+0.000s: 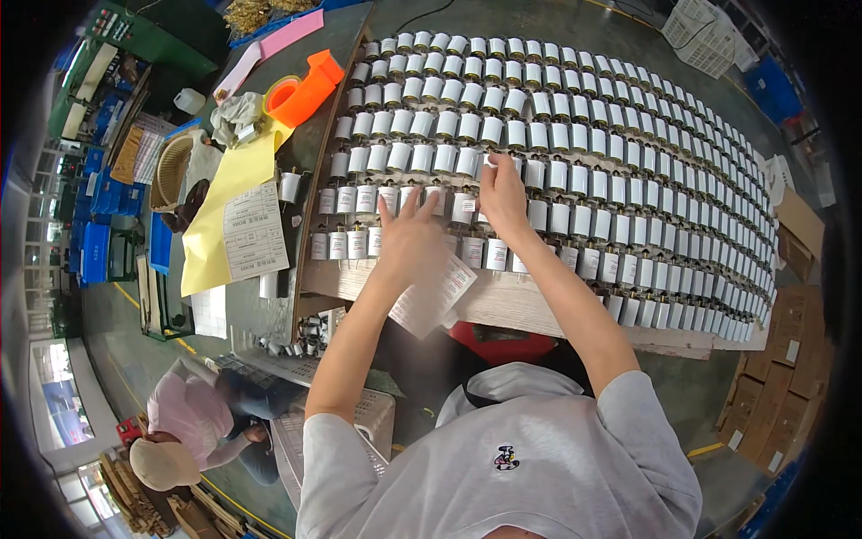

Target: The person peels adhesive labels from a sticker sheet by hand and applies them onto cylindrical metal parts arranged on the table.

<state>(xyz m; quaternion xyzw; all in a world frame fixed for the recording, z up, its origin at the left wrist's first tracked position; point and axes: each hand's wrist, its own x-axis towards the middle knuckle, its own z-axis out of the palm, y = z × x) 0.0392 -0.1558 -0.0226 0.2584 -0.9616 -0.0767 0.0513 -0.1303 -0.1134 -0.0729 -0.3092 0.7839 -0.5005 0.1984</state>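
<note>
1. The step in hand looks like labelling: white cylinders (557, 162) stand upright in close rows on a wooden board (503, 301), and small stickers go onto them one by one.
2. The right hand (501, 193) reaches to about 12 o'clock from the person's chest. Its fingertips are pressed down on a cylinder in the fifth row or so; whether a sticker is pinched there cannot be told.
3. The left hand (409, 238) sits at about 11 o'clock with fingers spread flat. It rests over the near rows, and a label sheet (434, 296) lies under the palm; whether it grips the sheet or only presses it is unclear.
4. The sheet hangs partly over the board's near edge, toward the person.
5. My judgement: the next move calls for peeling a sticker from the sheet and carrying it to the neighbouring cylinder without knocking those beside it.
6. The cylinders nearly touch, so there is little room between them; the hands must come from above.
7. Open room lies along the board's bare near strip at 6 o'clock.
8. At 10 o'clock yellow paper (229, 207), a printed form (256, 232) and an orange tape dispenser (303, 88) crowd the side table (337, 54).
9. Another person (193, 422) crouches at 8 o'clock, well apart.
</note>
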